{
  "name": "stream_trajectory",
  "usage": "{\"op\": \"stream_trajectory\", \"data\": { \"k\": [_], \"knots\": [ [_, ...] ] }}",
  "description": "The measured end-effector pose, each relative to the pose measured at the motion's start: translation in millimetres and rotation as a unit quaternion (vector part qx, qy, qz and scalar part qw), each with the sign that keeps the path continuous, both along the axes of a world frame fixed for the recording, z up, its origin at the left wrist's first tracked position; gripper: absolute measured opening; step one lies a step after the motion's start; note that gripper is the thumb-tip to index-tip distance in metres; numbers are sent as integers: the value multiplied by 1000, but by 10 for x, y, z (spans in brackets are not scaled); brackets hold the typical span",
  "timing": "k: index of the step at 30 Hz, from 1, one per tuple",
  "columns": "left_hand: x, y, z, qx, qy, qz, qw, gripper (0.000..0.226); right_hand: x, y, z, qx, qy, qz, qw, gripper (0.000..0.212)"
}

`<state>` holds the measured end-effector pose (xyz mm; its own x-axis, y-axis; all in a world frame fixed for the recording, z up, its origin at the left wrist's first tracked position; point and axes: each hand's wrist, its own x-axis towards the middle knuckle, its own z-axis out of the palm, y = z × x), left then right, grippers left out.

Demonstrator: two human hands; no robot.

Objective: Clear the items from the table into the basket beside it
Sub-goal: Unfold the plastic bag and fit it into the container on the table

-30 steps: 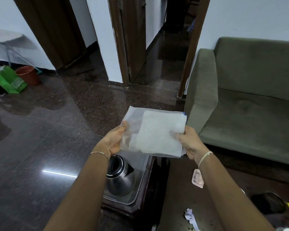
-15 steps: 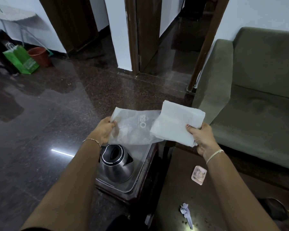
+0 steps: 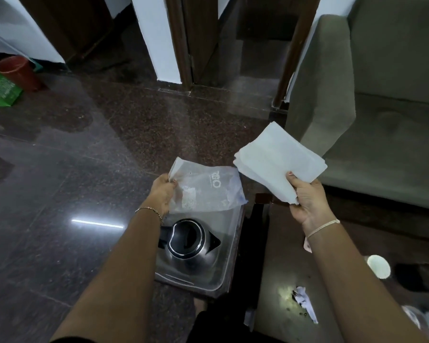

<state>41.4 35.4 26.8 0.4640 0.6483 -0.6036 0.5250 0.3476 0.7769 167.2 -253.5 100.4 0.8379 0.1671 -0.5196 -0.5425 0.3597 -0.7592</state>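
My left hand (image 3: 163, 191) grips a thin clear plastic bag (image 3: 208, 191) with faint print, held just above the clear plastic basket (image 3: 229, 266) on the floor. A steel kettle (image 3: 190, 246) lies inside the basket. My right hand (image 3: 307, 196) holds a stack of white paper napkins (image 3: 278, 162) up over the far edge of the dark wooden table (image 3: 280, 246). The napkins are fully out of the bag and apart from it.
On the table lie a crumpled paper scrap (image 3: 304, 302), a small pink packet (image 3: 306, 246) partly behind my right arm, a white round lid (image 3: 378, 266) and dark items at the right edge. A green sofa (image 3: 382, 107) stands beyond the table. A green bag (image 3: 0, 89) and a red pot (image 3: 18, 71) sit far left.
The napkins and the bag were held together; my right hand has pulled the napkins out to the right and upward. My left hand lowered the empty bag toward the basket.
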Motion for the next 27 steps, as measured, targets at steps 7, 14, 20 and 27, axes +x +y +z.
{"op": "stream_trajectory", "data": {
  "k": [7, 14, 20, 27],
  "knots": [
    [176, 177, -437, -34, 13, -60, 998, 21, -156, 447, -317, -1, 18, -25, 1000, 32],
    [237, 264, -880, 46, 77, -180, 980, 22, -340, 701, -758, -4, 61, -38, 997, 24],
    [228, 323, -1156, 184, 110, -240, 947, 23, -393, 713, -969, -9, 79, -57, 995, 22],
    [318, 374, -1257, 235, 94, -219, 942, 37, -432, 714, -1114, -12, 79, -59, 995, 21]
  ]
}}
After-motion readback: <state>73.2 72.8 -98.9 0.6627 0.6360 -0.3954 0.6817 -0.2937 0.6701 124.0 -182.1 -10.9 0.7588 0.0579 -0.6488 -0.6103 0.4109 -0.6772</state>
